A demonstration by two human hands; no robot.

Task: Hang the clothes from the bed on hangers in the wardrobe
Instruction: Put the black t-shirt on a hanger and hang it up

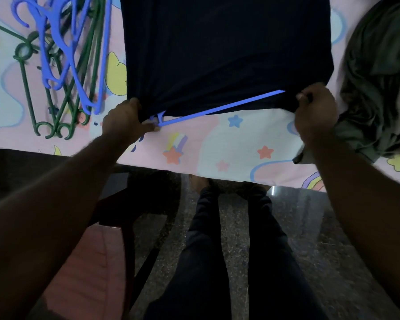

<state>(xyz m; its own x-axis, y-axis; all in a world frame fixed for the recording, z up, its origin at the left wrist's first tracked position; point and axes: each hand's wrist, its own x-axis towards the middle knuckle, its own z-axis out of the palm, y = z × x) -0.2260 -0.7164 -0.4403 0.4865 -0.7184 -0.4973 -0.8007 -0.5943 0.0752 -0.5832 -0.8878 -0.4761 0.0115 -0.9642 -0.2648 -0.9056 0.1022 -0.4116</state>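
Observation:
A dark navy garment point(226, 49) lies spread flat on the bed point(236, 148). A blue hanger point(217, 109) is partly inside its near hem, with only the bottom bar and one corner showing. My left hand point(127, 121) grips the hem's left corner together with the hanger's corner. My right hand point(315, 112) pinches the hem's right corner. A crumpled olive-grey garment point(379, 88) lies on the bed to the right, touching my right wrist.
A pile of blue hangers point(62, 42) and green hangers point(56, 112) lies on the bed at the far left. The bed sheet has a pink star and rainbow print. A dark chair point(129, 204) stands by my legs on the speckled floor point(310, 215).

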